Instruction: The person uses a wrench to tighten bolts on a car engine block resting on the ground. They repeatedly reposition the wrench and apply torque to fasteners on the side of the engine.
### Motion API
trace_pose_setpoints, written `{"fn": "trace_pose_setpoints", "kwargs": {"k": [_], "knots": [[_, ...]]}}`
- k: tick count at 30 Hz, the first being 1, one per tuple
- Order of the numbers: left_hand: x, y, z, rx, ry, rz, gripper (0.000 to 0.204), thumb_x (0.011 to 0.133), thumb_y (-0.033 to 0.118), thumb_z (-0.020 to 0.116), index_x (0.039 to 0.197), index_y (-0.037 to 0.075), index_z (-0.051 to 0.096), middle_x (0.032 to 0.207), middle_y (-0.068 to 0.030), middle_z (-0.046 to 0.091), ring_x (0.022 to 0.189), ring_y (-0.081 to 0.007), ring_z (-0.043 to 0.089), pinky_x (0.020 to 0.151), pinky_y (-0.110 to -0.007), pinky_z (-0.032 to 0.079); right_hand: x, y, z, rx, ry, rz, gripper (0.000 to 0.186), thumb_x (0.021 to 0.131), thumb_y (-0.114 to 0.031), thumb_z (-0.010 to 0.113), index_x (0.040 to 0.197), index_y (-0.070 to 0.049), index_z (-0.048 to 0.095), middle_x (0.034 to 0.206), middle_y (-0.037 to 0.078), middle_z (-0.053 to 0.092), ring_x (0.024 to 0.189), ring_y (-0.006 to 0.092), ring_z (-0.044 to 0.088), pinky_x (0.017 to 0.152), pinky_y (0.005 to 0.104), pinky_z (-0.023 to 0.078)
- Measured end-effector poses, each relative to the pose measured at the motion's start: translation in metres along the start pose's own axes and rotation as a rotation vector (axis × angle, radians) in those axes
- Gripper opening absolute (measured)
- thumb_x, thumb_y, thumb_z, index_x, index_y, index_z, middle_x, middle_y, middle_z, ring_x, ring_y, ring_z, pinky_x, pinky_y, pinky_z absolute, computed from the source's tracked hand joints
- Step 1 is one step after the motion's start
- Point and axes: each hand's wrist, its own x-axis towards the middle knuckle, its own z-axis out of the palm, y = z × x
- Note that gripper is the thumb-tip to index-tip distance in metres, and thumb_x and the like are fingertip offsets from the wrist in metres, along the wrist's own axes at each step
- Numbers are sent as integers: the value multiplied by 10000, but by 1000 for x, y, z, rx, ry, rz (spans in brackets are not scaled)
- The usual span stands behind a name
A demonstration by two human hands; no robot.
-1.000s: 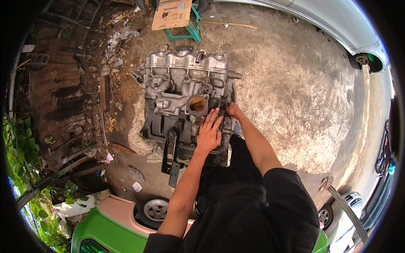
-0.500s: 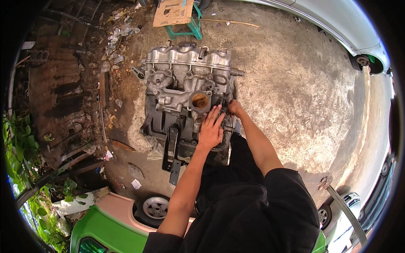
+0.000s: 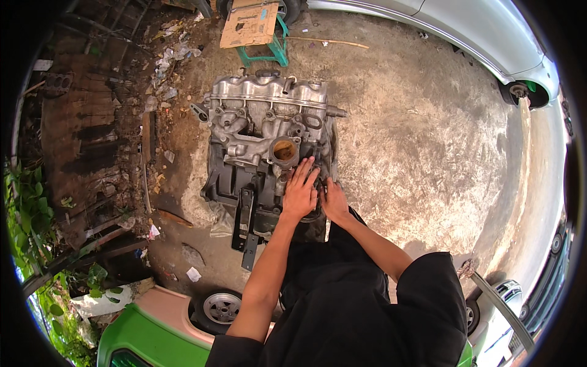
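Observation:
A dirty grey metal car engine [image 3: 244, 92] stands on the ground in front of me. My left hand [image 3: 299, 194] lies on its near right part with the fingers stretched out, the fingertips just below the round open intake flange [image 3: 285, 151]. Close beside it, my right hand [image 3: 334, 202] is at the engine's right near edge. Its fingers are bent and close together against dark parts there; whatever they hold, if anything, is hidden. A black metal bracket [image 3: 246, 214] sticks out from the engine's near side, left of my left wrist.
Beyond the engine stands a green plastic stool [image 3: 278, 52] with a cardboard sheet [image 3: 249, 23] on it. A silver car [image 3: 465, 30] is at the far right, a green and pink car [image 3: 165, 324] at the lower left. Litter [image 3: 168, 64] and planks [image 3: 150, 134] lie left.
My right hand has come down and nearer along the engine's right edge, close to my left hand. The left hand stays on the engine. The view has shifted slightly.

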Motion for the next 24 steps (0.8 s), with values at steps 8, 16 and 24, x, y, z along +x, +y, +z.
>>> {"fn": "trace_pose_setpoints", "kwargs": {"k": [8, 16, 24], "knots": [[0, -1, 0, 18, 12, 17, 572, 796, 100, 548, 1366, 89, 505, 1603, -61, 284, 1477, -256, 273, 1192, -485, 238, 16, 54, -28, 257, 191, 210, 115, 955, -63, 562, 1031, 23, 553, 854, 255, 665, 770, 426, 660, 707, 451, 530], [0, 0, 0, -16, -4, -6, 596, 802, 94, 506, 1398, 125, 487, 1586, -76, 318, 1473, -268, 285, 1188, -515, 224, 61, 79, -22, 919, 101, 368, 164, 965, -138, 654, 967, 23, 623, 793, 82, 636, 716, 148, 596, 686, 311, 509], [1, 0, 0, -21, 9, 1, 593, 796, 95, 505, 1389, 123, 493, 1583, -79, 324, 1470, -275, 294, 1184, -521, 226, 89, 96, 6, 315, 32, 614, 463, 968, -402, 563, 977, 52, 653, 912, 274, 684, 893, 350, 696, 780, 429, 537]]}}
